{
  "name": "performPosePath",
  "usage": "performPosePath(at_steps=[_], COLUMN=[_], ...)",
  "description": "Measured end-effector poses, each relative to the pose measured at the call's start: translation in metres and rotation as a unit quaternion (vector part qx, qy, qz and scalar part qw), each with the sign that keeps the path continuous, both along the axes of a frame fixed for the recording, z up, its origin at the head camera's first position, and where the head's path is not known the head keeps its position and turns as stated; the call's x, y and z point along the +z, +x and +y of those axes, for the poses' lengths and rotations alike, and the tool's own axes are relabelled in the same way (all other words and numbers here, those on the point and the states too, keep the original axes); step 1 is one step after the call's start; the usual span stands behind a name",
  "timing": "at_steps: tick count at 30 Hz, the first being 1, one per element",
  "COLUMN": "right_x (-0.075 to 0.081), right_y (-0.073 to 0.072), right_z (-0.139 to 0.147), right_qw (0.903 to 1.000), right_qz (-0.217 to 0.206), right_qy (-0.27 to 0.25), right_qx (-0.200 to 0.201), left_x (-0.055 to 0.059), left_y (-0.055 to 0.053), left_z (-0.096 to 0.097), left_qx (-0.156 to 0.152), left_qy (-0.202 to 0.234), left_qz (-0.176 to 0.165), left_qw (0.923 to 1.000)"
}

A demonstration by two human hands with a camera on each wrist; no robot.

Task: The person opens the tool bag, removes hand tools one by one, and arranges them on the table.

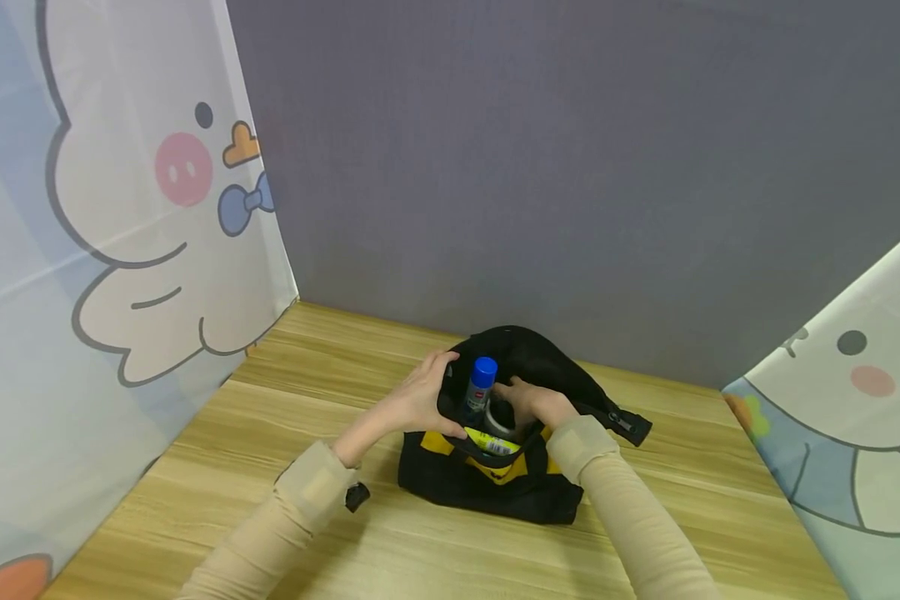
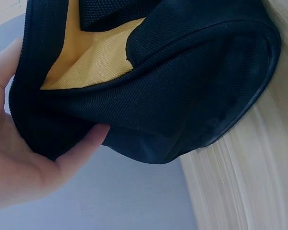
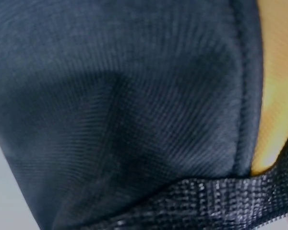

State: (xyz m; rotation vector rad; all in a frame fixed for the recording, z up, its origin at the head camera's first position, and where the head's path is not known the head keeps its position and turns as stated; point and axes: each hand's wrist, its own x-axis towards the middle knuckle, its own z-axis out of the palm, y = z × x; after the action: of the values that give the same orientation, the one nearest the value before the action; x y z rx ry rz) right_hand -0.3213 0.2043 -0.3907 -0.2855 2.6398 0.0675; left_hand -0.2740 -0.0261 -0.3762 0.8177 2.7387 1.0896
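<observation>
A black and yellow bag (image 1: 487, 498) is sitting near the middle of the tabletop, its mouth gaping upward. Inside the mouth, a blue-capped container (image 1: 479, 392) is standing with a slight lean, and a round dark item with a pale rim (image 1: 499, 431) is resting just beside it. A bright yellow label with a barcode (image 1: 495, 444) is showing along the front edge.

I am gripping the bag's left end with my left hand (image 1: 417, 398), thumb at the front and fingers at the back, spread wide. My right hand (image 1: 532, 402) is reaching into the mouth beside the round item; its fingertips are hiding, so I cannot tell whether they are holding anything.

I am judging the step in hand to be handling the contents inside the bag. The next move is probably calling for a steady left grip and a right hand clear of the rim.

Farther out, a zipper end (image 1: 630, 425) is trailing rightward over the wooden table (image 1: 330, 358), and a grey panel (image 1: 532, 167) is standing behind.
</observation>
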Motion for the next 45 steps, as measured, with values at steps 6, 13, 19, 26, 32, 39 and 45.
performPosePath(at_steps=[6, 13, 19, 26, 32, 39, 45], right_x=[-0.0012, -0.0011, -0.0014, -0.0003, -0.0019, -0.0018, 0.0008], right_y=[-0.0017, -0.0017, -0.0012, -0.0009, -0.0014, -0.0003, 0.0011], right_z=[0.0003, 0.0004, 0.0004, 0.0000, -0.0005, -0.0013, -0.0018], right_qw=[0.9999, 0.9998, 0.9998, 0.9997, 0.9997, 0.9997, 0.9996], right_qz=[-0.005, -0.005, -0.005, -0.005, -0.004, 0.003, 0.018], right_qy=[-0.011, -0.015, -0.018, -0.019, -0.021, -0.018, -0.016], right_qx=[-0.005, -0.013, -0.012, -0.014, -0.016, -0.015, -0.013], left_x=[-0.0010, -0.0013, -0.0022, -0.0019, -0.0016, -0.0014, -0.0013], left_y=[0.0001, 0.0006, 0.0004, 0.0006, 0.0011, 0.0015, 0.0014], left_z=[-0.0011, 0.0003, 0.0010, 0.0013, 0.0019, 0.0017, 0.0014], left_qx=[-0.006, -0.005, -0.004, -0.005, -0.002, 0.000, -0.001], left_qy=[0.007, 0.013, 0.018, 0.021, 0.019, 0.019, 0.016], left_qz=[0.000, -0.005, -0.006, -0.009, -0.010, -0.013, -0.011], left_qw=[1.0000, 0.9999, 0.9998, 0.9997, 0.9998, 0.9997, 0.9998])
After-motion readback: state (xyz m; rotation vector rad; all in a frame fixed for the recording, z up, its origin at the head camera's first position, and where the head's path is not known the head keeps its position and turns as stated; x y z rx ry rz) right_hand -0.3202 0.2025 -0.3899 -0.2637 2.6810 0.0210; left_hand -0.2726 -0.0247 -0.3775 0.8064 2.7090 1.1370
